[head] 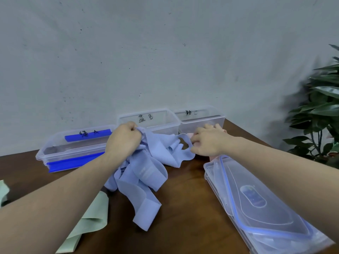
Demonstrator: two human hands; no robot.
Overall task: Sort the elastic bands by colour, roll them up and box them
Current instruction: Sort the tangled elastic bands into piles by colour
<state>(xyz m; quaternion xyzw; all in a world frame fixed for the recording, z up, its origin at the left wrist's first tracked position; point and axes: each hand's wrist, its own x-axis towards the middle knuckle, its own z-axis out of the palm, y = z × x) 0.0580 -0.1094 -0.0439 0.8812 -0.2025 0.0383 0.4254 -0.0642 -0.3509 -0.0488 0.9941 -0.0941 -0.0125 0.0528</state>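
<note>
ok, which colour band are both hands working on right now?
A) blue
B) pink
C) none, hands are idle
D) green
A: the left hand grips the bunched blue bands and the right hand pinches their far end; the green band lies untouched.

There is a single view, from a camera worn on the person's head, looking forward and down across a brown table (183, 208) toward a pale wall (146, 52). It sits close — both forearms run in from the bottom corners and fill much of the lower picture. The wide lens bends the table's far edge. Beyond the table the wall takes the whole upper half; a leafy plant (322, 110) stands off its right end.
</note>
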